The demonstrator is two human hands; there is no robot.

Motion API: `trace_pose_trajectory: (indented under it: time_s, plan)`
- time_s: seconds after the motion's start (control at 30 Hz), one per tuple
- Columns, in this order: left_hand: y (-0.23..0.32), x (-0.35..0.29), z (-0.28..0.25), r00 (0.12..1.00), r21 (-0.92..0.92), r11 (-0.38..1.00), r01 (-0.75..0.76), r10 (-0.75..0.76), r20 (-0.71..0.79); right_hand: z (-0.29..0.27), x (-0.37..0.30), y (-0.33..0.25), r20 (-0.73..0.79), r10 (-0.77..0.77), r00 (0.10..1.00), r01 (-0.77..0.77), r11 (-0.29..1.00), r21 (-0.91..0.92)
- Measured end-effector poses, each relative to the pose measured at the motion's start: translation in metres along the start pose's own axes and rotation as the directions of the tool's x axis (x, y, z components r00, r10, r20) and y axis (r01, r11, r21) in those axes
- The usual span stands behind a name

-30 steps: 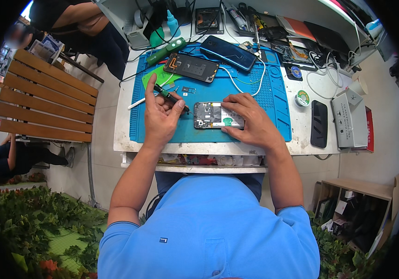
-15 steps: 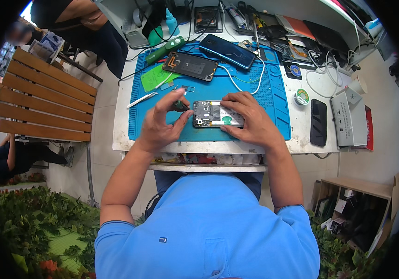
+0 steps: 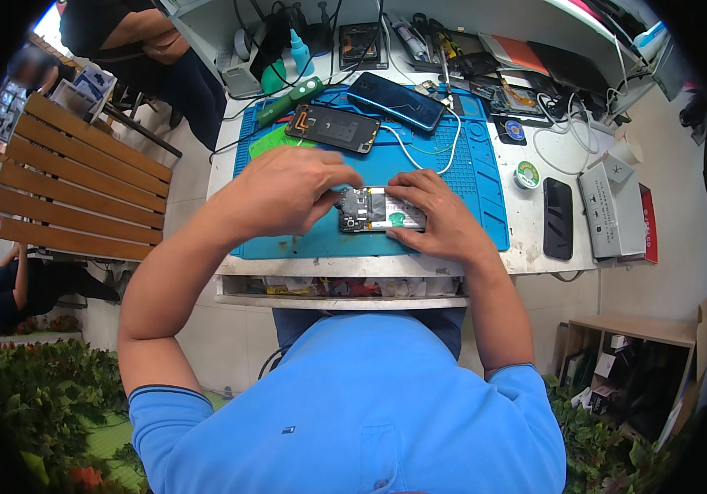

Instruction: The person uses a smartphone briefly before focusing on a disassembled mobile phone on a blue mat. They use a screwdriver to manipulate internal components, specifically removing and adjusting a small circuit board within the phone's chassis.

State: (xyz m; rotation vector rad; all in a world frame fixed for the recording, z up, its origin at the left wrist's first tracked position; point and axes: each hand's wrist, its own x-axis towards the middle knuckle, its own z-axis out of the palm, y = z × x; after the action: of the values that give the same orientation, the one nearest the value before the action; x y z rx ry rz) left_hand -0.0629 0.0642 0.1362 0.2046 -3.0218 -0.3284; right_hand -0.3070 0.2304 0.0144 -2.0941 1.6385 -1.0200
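An opened phone [image 3: 380, 207] lies on a blue work mat [image 3: 469, 222], its circuit board and battery bare, with a green mark on the battery. My right hand [image 3: 436, 216] grips it by the long edges near its right end. At the left end of the phone, my left hand [image 3: 288, 188] is bent over with fingers curled together and partly smeared by motion. Whatever these fingers hold is hidden. Just beyond lie a phone back cover [image 3: 333, 128] with an orange flex strip and a blue phone [image 3: 396, 102].
Behind the covers lies a green tool [image 3: 290, 101], with a light-blue bottle [image 3: 300, 51] farther back. To the right are a round tin [image 3: 526, 174], a dark phone [image 3: 558, 218] and a white box [image 3: 613, 206]. White cable [image 3: 455, 140] crosses the mat. People are at the left.
My left hand has turned over and come higher across the mat, its elbow swung outward. The dark green tool seen in it before is out of sight. My right hand stays on the phone.
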Motion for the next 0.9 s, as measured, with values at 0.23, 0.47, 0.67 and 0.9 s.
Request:
trace_pose_trajectory:
  time_s: [0.23, 0.47, 0.67, 0.9]
  plan:
    - [0.002, 0.001, -0.004, 0.998, -0.054, 0.997, -0.051, 0.053, 0.042, 0.001, -0.003, 0.0, -0.005, -0.001, 1.0, 0.001, 1.0, -0.014]
    - [0.008, -0.002, 0.002, 0.995, -0.081, 0.992, 0.098, -0.096, 0.022, 0.002, -0.002, 0.001, 0.0, -0.002, 1.0, 0.002, 1.0, -0.006]
    - [0.005, 0.0, 0.004, 0.999, -0.047, 0.998, 0.046, -0.047, -0.004, 0.0, -0.002, 0.0, 0.002, -0.002, 1.0, 0.002, 1.0, 0.001]
    - [0.007, 0.0, 0.005, 0.998, -0.079, 0.995, 0.065, -0.065, 0.013, 0.0, -0.001, 0.0, -0.011, -0.01, 1.0, 0.01, 1.0, -0.001]
